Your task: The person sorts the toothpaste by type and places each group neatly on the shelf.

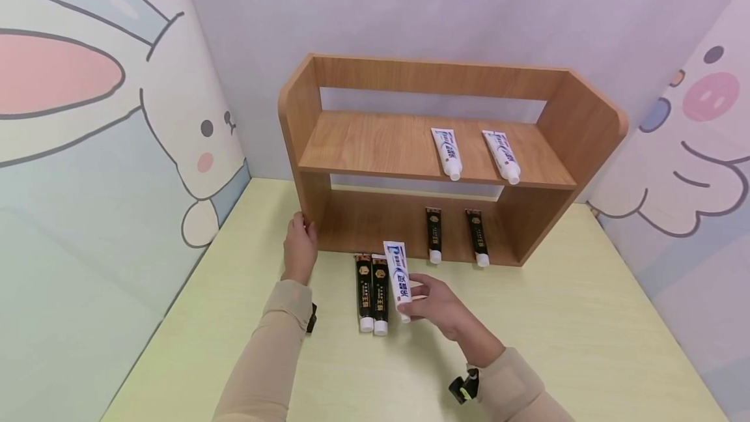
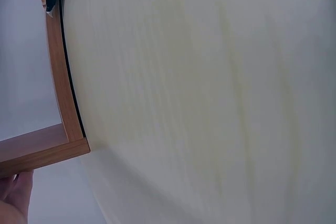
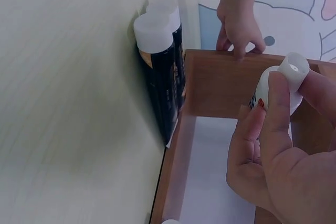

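My right hand [image 1: 436, 305] pinches a white toothpaste tube [image 1: 398, 275] near its capped end, holding it over the table in front of the wooden shelf [image 1: 375, 145]. In the right wrist view, thumb and fingers close round the tube's white cap end [image 3: 294, 72]. My left hand [image 1: 300, 249] grips the front edge of the shelf's left side panel, low down; its fingers also show against the panel in the left wrist view. Between the hands, two black toothpaste tubes [image 1: 364, 292] lie side by side on the table, caps toward me, their far ends at the shelf's front edge.
Two white toothpaste tubes [image 1: 448, 154] lie apart on the upper board's right half. Below them, two black tubes [image 1: 434, 234] rest on the bottom board, caps over its front edge. The pale table [image 1: 586, 344] is bounded by cartoon-printed walls [image 1: 76, 213] at both sides.
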Action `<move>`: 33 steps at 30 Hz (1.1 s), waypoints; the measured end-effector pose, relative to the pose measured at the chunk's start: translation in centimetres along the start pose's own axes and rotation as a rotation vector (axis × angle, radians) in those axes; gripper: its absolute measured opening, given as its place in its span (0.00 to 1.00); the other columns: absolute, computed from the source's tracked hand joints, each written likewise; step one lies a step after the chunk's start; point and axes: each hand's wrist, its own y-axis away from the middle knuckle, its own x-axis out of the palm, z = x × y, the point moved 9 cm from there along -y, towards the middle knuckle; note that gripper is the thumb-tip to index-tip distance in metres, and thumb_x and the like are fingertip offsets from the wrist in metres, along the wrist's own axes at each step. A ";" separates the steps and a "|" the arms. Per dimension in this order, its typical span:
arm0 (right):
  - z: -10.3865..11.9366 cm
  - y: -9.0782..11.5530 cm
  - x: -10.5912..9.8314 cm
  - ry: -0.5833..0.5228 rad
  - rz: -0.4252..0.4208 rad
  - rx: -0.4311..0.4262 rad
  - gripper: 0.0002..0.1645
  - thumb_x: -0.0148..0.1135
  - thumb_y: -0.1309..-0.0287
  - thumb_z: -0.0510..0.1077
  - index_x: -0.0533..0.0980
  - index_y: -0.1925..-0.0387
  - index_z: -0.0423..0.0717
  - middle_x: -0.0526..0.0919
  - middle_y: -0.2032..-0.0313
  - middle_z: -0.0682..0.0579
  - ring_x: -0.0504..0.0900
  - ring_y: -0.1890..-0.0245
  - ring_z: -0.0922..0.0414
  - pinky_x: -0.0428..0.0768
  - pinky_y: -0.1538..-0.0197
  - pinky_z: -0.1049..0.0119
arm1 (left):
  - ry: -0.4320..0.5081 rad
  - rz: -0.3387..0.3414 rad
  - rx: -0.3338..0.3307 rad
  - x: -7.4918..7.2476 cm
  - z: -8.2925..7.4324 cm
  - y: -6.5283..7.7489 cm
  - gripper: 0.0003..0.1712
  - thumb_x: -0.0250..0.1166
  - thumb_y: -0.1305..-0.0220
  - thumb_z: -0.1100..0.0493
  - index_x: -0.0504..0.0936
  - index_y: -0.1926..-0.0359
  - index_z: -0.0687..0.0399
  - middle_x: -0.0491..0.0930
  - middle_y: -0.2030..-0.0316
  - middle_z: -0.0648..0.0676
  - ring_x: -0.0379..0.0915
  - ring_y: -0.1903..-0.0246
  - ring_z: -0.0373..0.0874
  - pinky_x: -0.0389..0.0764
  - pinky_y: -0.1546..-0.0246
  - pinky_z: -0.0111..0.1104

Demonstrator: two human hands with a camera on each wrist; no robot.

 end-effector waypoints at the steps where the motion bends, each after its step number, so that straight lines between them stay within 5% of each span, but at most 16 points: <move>1: 0.1 0.0 0.0 0.006 0.000 0.000 0.44 0.72 0.51 0.29 0.62 0.33 0.32 0.77 0.53 0.38 0.80 0.61 0.48 0.84 0.61 0.54 | 0.001 0.001 0.000 0.0 0.0 0.0 0.17 0.55 0.27 0.62 0.65 0.42 0.65 0.71 0.50 0.66 0.75 0.53 0.62 0.79 0.54 0.52; 33: 8.2 3.3 -0.6 0.066 -0.004 -0.128 0.44 0.74 0.52 0.31 0.66 0.33 0.42 0.76 0.51 0.43 0.76 0.56 0.46 0.83 0.59 0.57 | -0.006 0.015 0.002 0.2 0.2 -0.1 0.17 0.55 0.26 0.61 0.65 0.41 0.63 0.71 0.51 0.65 0.76 0.54 0.61 0.79 0.54 0.52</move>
